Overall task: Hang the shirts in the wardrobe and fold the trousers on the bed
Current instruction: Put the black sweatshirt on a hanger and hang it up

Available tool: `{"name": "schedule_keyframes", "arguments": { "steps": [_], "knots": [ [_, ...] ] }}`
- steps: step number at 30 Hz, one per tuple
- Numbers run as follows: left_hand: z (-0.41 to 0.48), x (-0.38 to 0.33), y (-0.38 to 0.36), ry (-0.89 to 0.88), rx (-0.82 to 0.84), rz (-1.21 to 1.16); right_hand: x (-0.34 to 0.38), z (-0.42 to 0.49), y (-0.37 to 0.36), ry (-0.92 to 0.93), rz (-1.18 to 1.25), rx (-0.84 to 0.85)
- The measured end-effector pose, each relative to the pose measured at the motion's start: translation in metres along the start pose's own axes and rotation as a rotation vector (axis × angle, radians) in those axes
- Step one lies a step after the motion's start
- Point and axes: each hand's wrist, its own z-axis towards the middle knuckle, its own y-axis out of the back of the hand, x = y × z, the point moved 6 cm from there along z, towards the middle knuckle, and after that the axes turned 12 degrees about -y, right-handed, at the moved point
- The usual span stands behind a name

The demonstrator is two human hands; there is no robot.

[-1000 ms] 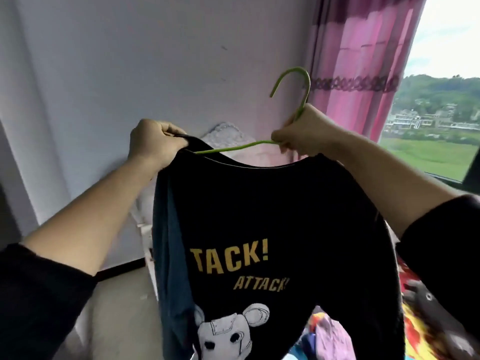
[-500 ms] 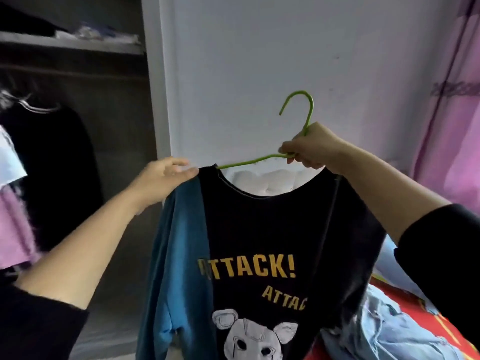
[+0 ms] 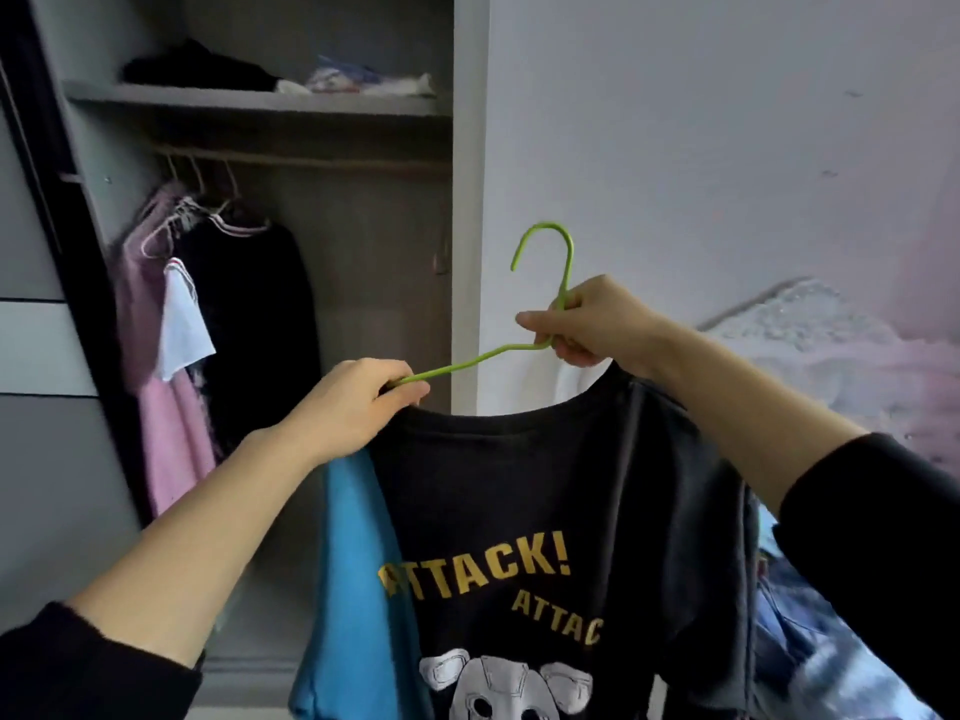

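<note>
The person has swung round to the open wardrobe (image 3: 363, 241), and its rail (image 3: 322, 162) now shows up and left of both hands. The right hand (image 3: 587, 324) is clamped on the green hanger (image 3: 467, 362) just under its hook. The left hand (image 3: 363, 402), loose a moment ago, now pinches the hanger's arm at the collar of the black shirt (image 3: 519, 485) hanging below. Hooking on looks next.

Worn on the head, wide-angle, facing forward; close on the left hand (image 3: 358, 402) and right hand (image 3: 597, 324) at centre frame, open wardrobe (image 3: 374, 252) upper left, wall (image 3: 701, 148) upper right.
</note>
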Motion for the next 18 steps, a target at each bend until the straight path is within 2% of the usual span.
{"name": "schedule_keyframes", "arguments": {
  "steps": [4,6,9,12,18],
  "knots": [
    [0.004,0.035,0.006,0.018,-0.180,0.054,0.004,0.037,-0.034,0.145,-0.098,0.078],
    [0.003,0.064,0.015,0.048,-0.219,0.062,-0.011,0.056,-0.044,0.142,-0.195,0.117],
    [0.007,0.112,0.028,0.115,-0.227,0.110,-0.047,0.092,-0.056,0.040,-0.277,0.153],
    [0.015,0.155,0.038,0.192,-0.222,0.190,-0.054,0.130,-0.073,0.010,-0.295,0.229],
    [0.060,0.224,0.045,0.225,-0.135,0.081,0.018,0.206,-0.126,0.168,-0.112,0.409]
  ]
}}
